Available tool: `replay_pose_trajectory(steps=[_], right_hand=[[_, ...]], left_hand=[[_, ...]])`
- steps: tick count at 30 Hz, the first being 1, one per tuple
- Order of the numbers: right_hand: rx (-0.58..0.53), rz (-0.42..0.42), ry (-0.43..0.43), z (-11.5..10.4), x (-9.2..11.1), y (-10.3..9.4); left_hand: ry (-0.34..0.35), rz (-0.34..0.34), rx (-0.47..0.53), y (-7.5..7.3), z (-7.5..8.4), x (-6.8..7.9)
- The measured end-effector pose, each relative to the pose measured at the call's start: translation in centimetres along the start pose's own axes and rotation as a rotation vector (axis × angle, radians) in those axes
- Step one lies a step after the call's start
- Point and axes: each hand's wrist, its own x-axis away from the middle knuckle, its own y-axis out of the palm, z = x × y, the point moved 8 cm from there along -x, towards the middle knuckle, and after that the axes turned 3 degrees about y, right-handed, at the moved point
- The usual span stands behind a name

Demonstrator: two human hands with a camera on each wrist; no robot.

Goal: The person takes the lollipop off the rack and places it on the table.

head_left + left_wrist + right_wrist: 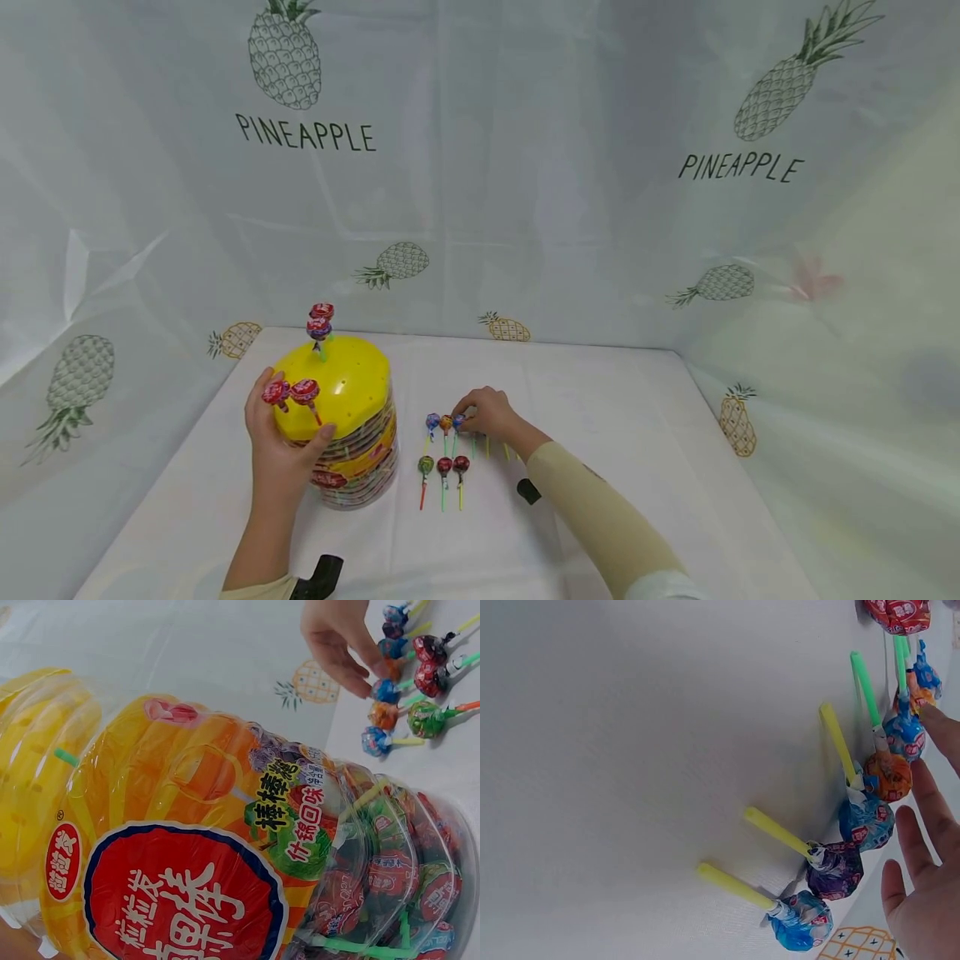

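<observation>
The left hand (288,446) was wrapped around the yellow plastic lid (352,375) of a clear, ribbed plastic jar (363,493), its orange-yellow label (191,787) reading 粒粒发, 棒棒糖 and 什锦回味. The right hand (489,414) narrowly pinched a round, blue-wrapped lollipop (904,739) in the farther row on the white tabletop (600,375). The grey-white sheet (517,183) behind read "PINEAPPLE".

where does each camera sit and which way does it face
Head: worn on the head, facing forward and down at the jar and lollipops; left hand, right hand and both forearms show.
Left wrist: on that wrist, facing the jar's label; the right hand shows at top.
Right wrist: on that wrist, facing across the tabletop and lollipops; the right hand shows at right.
Shared: head and left wrist both show the jar.
</observation>
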Motion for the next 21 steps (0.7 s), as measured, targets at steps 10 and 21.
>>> replay_pose_trajectory(steps=[10,21], right_hand=[[0.042,-0.004,0.017,-0.01,-0.16,-0.07],[0.042,-0.008,0.009,0.19,-0.36,0.02]], left_hand=[[0.024,0.007,0.005,-0.04,0.04,0.05],[0.019,0.009,0.004,-0.06,0.09,0.00]])
